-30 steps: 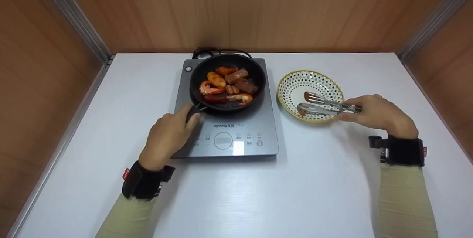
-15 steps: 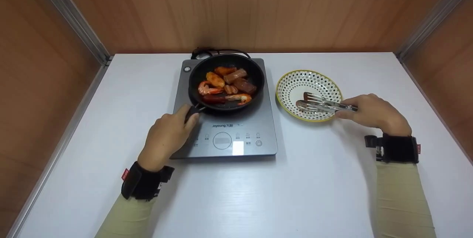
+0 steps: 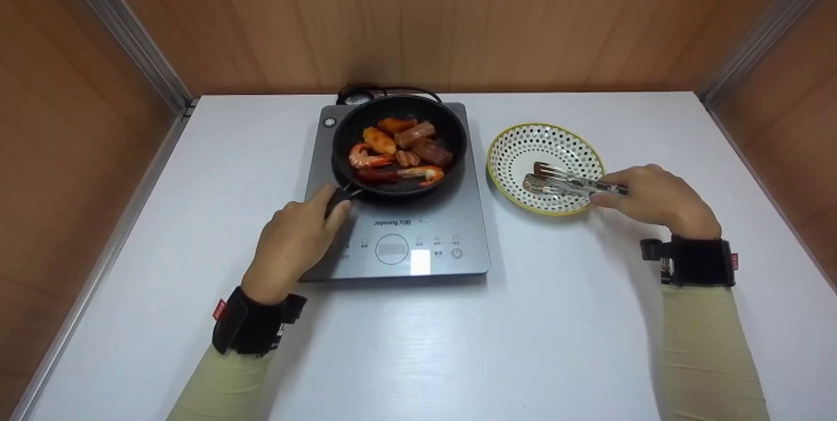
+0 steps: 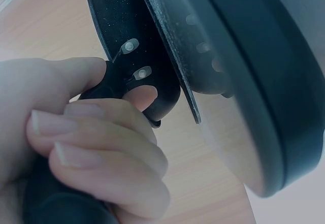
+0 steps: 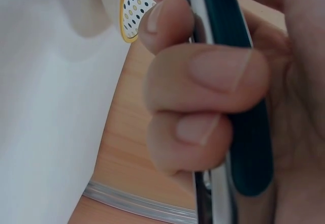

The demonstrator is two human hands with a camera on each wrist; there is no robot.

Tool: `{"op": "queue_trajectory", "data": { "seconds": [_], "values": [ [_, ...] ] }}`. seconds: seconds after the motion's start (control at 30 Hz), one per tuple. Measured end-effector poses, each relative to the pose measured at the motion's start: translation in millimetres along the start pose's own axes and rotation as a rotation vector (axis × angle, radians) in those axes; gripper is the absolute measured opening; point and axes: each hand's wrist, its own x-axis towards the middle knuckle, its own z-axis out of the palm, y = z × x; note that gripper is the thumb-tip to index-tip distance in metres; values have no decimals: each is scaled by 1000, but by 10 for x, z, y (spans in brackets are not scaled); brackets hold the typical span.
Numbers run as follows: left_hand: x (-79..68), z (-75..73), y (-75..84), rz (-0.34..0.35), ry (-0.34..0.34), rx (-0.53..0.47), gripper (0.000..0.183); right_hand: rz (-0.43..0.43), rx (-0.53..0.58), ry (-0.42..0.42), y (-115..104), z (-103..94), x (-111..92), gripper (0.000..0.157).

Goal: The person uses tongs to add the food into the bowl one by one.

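My left hand grips the black handle of a frying pan; the left wrist view shows fingers curled round it. Prawns, a dark red sausage-like piece, brown chunks and orange-brown pieces lie in the pan. With my right hand I hold metal tongs, their tips over a dotted plate with a yellow rim. The tips look brownish; whether they touch the plate or hold anything, I cannot tell. In the right wrist view, fingers wrap round the tongs' dark-inlaid handle.
Beneath the pan is a grey induction cooker, its controls towards me. A black cord runs behind it. Wooden panels with metal corner strips enclose the back and sides of the white table.
The tongs' arms have come closer together over the plate. My right hand has shifted slightly left, while my left hand keeps its hold on the pan handle.
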Motion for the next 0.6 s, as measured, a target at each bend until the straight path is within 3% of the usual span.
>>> {"op": "queue_trajectory", "data": {
  "seconds": [0.6],
  "values": [
    [0, 12, -8, 6, 6, -19, 30, -29, -15, 42, -6, -10, 2, 54]
  ]
}}
